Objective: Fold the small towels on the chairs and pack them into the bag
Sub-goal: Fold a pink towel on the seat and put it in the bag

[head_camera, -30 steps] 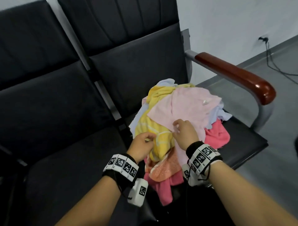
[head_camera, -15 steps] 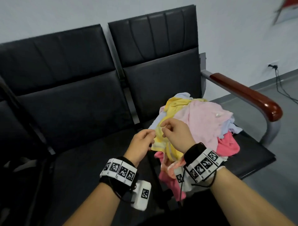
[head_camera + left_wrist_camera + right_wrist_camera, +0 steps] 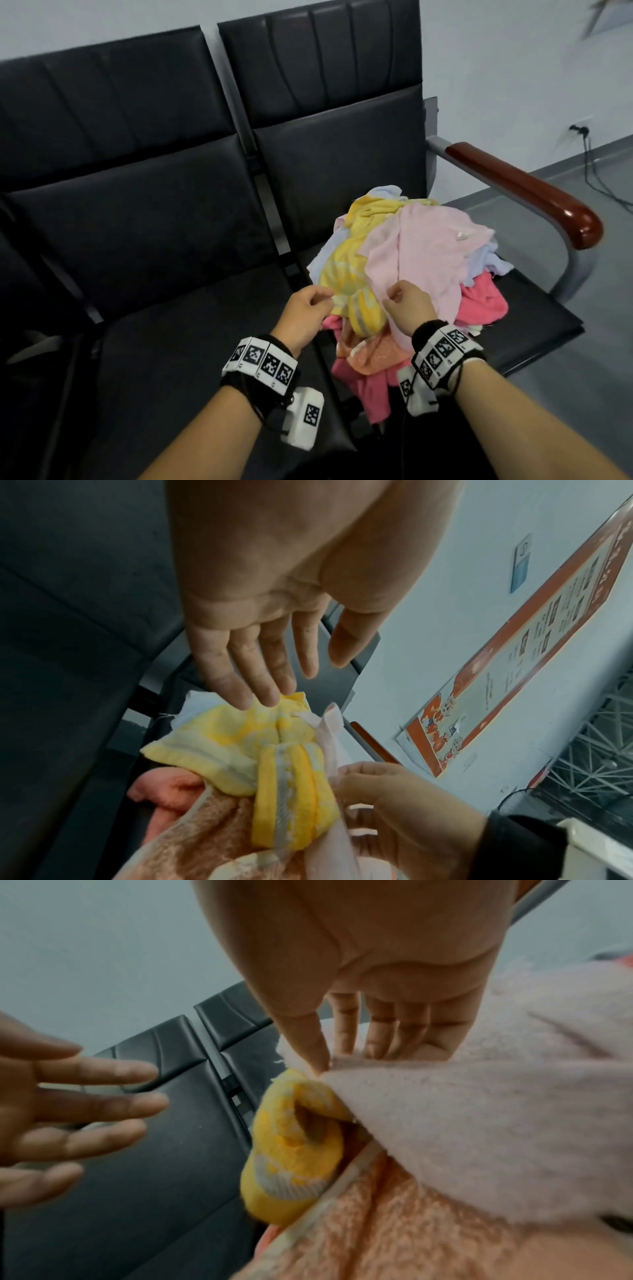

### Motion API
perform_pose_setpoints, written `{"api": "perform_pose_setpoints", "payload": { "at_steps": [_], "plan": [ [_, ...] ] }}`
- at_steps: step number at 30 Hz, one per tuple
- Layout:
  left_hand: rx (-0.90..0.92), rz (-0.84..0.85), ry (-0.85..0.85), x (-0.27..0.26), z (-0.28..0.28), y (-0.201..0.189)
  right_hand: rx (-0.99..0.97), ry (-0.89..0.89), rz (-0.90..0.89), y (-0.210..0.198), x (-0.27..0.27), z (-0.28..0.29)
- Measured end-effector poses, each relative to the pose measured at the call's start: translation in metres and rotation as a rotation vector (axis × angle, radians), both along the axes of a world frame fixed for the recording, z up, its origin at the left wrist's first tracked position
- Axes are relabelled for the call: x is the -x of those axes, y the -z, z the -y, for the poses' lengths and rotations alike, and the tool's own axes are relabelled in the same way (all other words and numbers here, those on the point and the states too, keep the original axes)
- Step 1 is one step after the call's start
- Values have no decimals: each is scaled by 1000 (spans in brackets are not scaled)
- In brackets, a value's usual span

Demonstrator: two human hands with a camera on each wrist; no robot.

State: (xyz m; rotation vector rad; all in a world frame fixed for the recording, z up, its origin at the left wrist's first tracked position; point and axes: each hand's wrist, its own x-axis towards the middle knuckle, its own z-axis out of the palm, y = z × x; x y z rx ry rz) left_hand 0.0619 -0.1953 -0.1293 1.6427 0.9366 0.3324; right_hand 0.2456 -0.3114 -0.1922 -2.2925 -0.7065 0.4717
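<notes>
A heap of small towels lies on the right chair seat (image 3: 534, 322). A pale pink towel (image 3: 428, 246) is on top, with a yellow striped one (image 3: 346, 274) beside it and orange (image 3: 373, 353) and hot pink (image 3: 479, 305) ones beneath. My right hand (image 3: 390, 301) pinches the near edge of the pale pink towel (image 3: 462, 1110) between thumb and forefinger (image 3: 329, 1058). My left hand (image 3: 274, 688) is held flat with straight fingers. Its tips are at the yellow towel (image 3: 240, 734) and hold nothing.
The left chair seat (image 3: 178, 342) is bare black leather. A wooden armrest (image 3: 527, 192) bounds the heap on the right, and a cable (image 3: 596, 171) runs along the floor beyond it. A dark shape with a grey strap (image 3: 30, 342) sits at the far left, too dim to identify.
Half a second ago both hands met at a towel corner. They have since drawn apart: the left hand has opened, and the right keeps pinching the pale pink towel.
</notes>
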Motion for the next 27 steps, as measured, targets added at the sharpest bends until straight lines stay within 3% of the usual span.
{"api": "perform_pose_setpoints", "payload": {
  "at_steps": [4,7,10,13,15,22,27],
  "plan": [
    [-13,-2,11,-20,-1,5,-46,-24,47,-8,-6,-1],
    [46,10,25,-31,4,3,-282,-75,-85,-28,4,-1],
    [239,78,2,-32,7,-5,-488,-273,-311,-59,35,-4],
    [544,212,-57,-18,4,-18,-486,-473,-418,-81,70,-10],
    [601,248,-74,-2,0,-27,-476,-550,-458,-89,92,-13],
    [409,422,-222,86,-20,-60,-443,-702,-424,-96,160,-30],
    [219,563,-332,175,-26,-79,-448,-796,-297,-126,203,-50]
  ]
}}
